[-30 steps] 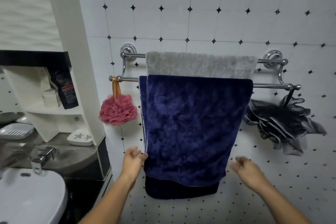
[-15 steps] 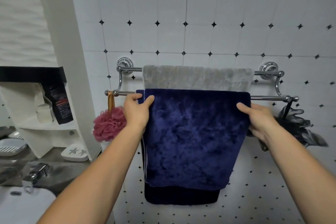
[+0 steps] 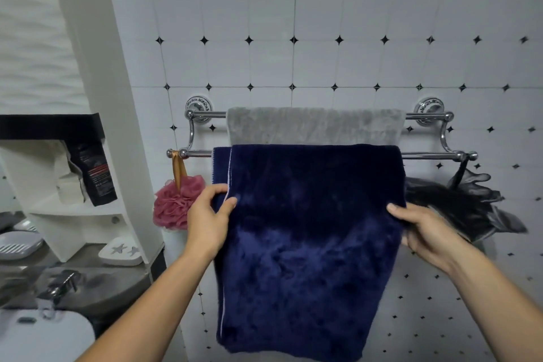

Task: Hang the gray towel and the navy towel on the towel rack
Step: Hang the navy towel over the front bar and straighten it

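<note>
- Navy towel (image 3: 308, 229) hung over the front bar of the towel rack (image 3: 432, 155), above my grip; gray towel (image 3: 314, 125) draped behind.
- My left hand (image 3: 207, 222) and right hand (image 3: 426, 233) pinched its side edges; I judged only straightening left.

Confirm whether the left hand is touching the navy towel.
Touching. In the head view, the left hand pinches the left edge of the navy towel, thumb on the front face and fingers wrapped over the edge.

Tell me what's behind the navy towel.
Behind the navy towel, the gray towel shows on the rear bar; its lower part and the front bar's middle are covered.
</note>
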`<state>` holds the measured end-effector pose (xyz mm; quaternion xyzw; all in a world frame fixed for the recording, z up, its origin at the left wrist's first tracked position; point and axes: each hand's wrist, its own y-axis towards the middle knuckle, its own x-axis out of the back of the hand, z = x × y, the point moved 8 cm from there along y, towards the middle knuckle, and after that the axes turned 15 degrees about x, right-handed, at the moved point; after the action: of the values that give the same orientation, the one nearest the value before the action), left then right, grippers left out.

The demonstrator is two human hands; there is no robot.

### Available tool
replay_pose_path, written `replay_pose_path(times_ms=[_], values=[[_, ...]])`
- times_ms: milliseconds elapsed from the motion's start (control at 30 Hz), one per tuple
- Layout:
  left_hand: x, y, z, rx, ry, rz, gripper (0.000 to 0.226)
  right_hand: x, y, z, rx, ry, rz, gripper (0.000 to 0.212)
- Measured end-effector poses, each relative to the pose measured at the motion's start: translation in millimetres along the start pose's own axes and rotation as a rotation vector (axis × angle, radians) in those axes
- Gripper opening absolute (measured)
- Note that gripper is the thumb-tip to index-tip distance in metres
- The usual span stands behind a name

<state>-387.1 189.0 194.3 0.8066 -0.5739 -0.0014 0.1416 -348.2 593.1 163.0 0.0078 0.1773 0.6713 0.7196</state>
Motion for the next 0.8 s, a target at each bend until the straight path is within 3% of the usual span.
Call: replay_pose_path(times_ms=[133,200,300,467,567,800], values=[[-20,22,-19,0.202,-0.121,0.121,0.009,-9,35,43,-0.004,0.147,-0.175,0.027],[-27,32,-35,0.273,-0.2,0.113,0.021,-11,53,52,-0.06,0.235,-0.255,0.028],[-25,43,-51,0.345,-0.271,0.003,0.021,-22,57,48,-0.174,0.227,-0.213,0.023],[-7,55,-65,0.29,-0.099,-0.118,0.025,-29,54,57,-0.152,0.339,-0.111,0.02],[-5,61,-70,0.258,-0.027,-0.107,0.03,-26,54,53,-0.131,0.475,-0.146,0.038],[-3,64,-80,0.19,0.075,-0.101,0.037,-34,62,50,-0.125,0.344,-0.069,0.013]])
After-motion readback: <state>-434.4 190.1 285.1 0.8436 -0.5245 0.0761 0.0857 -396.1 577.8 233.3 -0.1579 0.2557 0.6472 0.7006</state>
